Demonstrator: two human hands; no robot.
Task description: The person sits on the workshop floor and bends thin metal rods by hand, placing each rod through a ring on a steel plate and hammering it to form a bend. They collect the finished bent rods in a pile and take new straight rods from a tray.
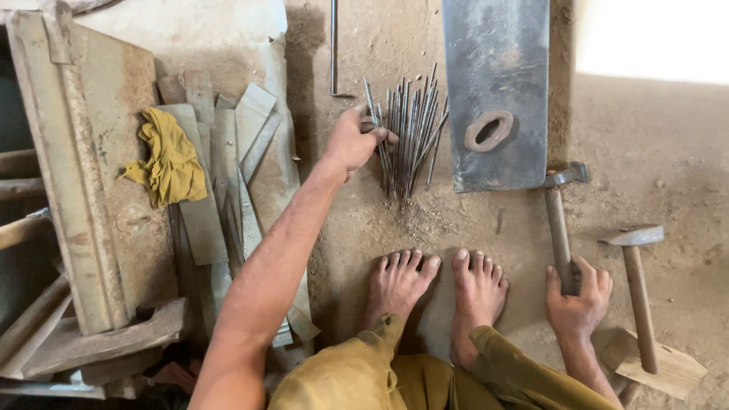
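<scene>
From the head camera, the left hand [351, 143] reaches forward over the dirt floor [653, 152] and pinches a few thin rods at the near edge of a bundle of metal rods [408, 129], which lies beside a flat steel plate [497, 83]. The right hand [577, 292] is closed around the wooden handle of a hammer [560, 220] whose head touches the plate's corner. A second hammer [638, 281] rests on a wooden block [668, 368] just beside it.

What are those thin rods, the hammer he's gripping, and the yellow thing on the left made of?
The thin rods under the left hand look like bare grey steel, dull and straight. The hammer in the right hand has a worn wooden handle and a dark metal head. The yellow cloth is crumpled fabric, probably cotton.
</scene>
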